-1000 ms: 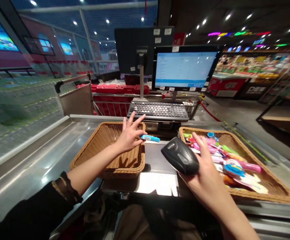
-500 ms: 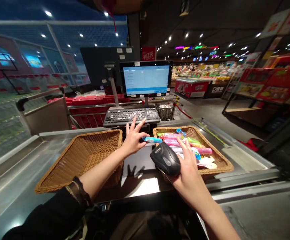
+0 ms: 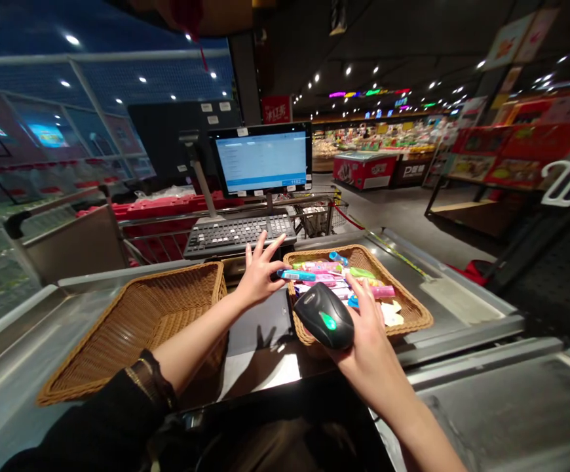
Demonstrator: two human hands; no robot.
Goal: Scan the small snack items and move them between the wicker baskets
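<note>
Blue packet [image 3: 299,275] extends rightward, pinched by left fingers [image 3: 272,267]. Right fingers [image 3: 358,292] grip the scanner [image 3: 323,313] just below it.

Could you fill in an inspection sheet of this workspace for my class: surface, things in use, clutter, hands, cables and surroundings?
Surface: metal counter bearing two wicker baskets, left basket and right basket.
Things in use: slim blue packet; black scanner showing a green light.
Clutter: colourful items jumbled in the right basket.
Hands: left hand pinches one end of the blue packet; right hand grips the scanner.
Cables: nothing seen at the scanner.
Surroundings: keyboard and lit monitor ahead; red freezer farther off.
</note>
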